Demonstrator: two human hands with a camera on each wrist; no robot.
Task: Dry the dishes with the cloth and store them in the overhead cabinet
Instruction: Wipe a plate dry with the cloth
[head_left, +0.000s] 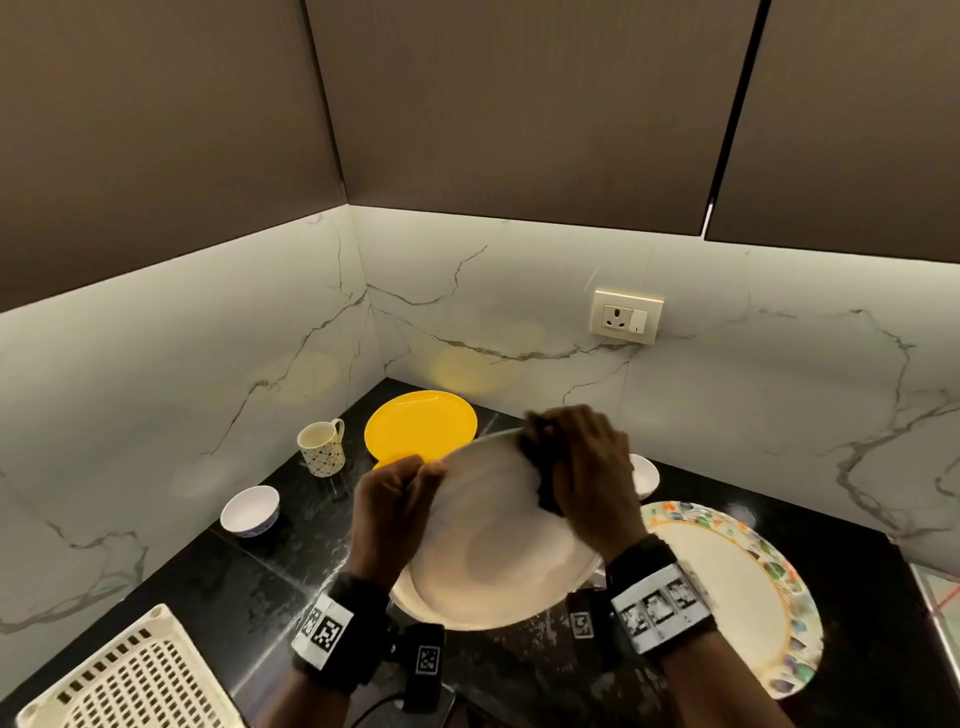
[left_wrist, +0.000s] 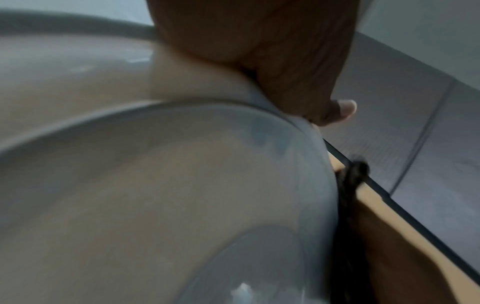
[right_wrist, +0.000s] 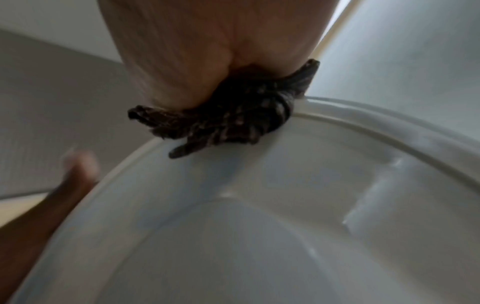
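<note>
The white plate (head_left: 498, 540) is smeared by motion in the head view, so its rim detail is hard to read there, and its near edge is cut by the 2 wrist bands. It is held above the black worktop (head_left: 249, 587), tilted, with its far edge raised and its near edge dropped toward the person; being round, it shows no long axis. The left hand (head_left: 389, 509) grips the plate's left rim, its fingers curled round the edge; in the left wrist view only a thumb and a fingertip show over the rim (left_wrist: 335, 111). The right hand (head_left: 587, 467) clenches a dark patterned cloth (head_left: 540, 462) and presses it on the plate's far right rim; most of the cloth is hidden under the fingers, and the right wrist view shows it bunched against the rim (right_wrist: 228, 121).

Behind the plate, a yellow plate (head_left: 421, 423) lies flat at the far corner, its near edge covered by the left hand. A white bowl (head_left: 644, 475) is mostly hidden behind the right hand. A plate with a coloured border (head_left: 743, 587) lies on the right, partly under the right wrist. A patterned mug (head_left: 321, 449) and a second small bowl (head_left: 250, 512) stand on the left. A cream basket (head_left: 130, 680) is cut off at the near left corner. The overhead cabinet (head_left: 519, 104) doors are shut.
</note>
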